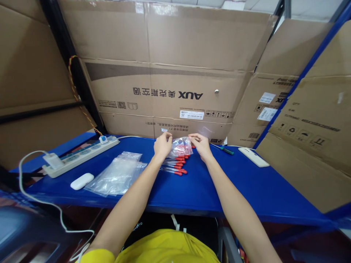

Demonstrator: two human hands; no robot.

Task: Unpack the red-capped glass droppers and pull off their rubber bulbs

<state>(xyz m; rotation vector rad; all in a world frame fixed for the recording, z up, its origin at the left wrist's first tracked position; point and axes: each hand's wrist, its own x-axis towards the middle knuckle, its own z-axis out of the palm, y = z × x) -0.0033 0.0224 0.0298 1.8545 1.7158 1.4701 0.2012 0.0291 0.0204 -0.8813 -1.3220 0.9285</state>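
A small clear zip bag (181,147) is stretched between my two hands above the blue table. My left hand (163,145) pinches its left side with the fingers closed. At its upper right edge, my right hand (202,147) has thumb and fingers closed on the plastic. Below and partly behind the bag lie several droppers (175,168), clear thin tubes with red bulbs pointing right. Their left ends are hidden by my left forearm. More flat clear bags (120,173) are stacked to the left of that forearm.
A power strip (82,155) with a plugged-in white charger (53,160) runs along the left. A white earphone case (82,181) sits before it. On the right lie a green-handled screwdriver (227,150) and a white phone (253,157). Cardboard walls (164,44) enclose the table.
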